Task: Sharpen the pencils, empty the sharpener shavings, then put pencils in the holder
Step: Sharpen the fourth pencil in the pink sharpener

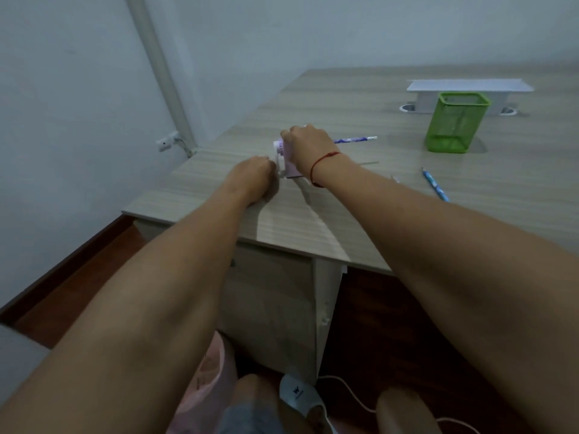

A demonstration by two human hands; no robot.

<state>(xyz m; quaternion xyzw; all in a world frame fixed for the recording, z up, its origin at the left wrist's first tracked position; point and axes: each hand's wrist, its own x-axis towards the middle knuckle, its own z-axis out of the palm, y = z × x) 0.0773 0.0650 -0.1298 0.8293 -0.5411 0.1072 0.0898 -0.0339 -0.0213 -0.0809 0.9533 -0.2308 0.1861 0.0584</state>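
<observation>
Sharpener [283, 153] held on surface [360, 202].
Right hand [308, 145] fingers grip it; left hand [253, 175] fingers curl round its crank [279, 171].

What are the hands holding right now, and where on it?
The right hand grips the purple sharpener over its top; the left hand holds what looks like its crank.

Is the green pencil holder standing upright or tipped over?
Upright: the green mesh holder stands on its base, open top facing up.
</observation>
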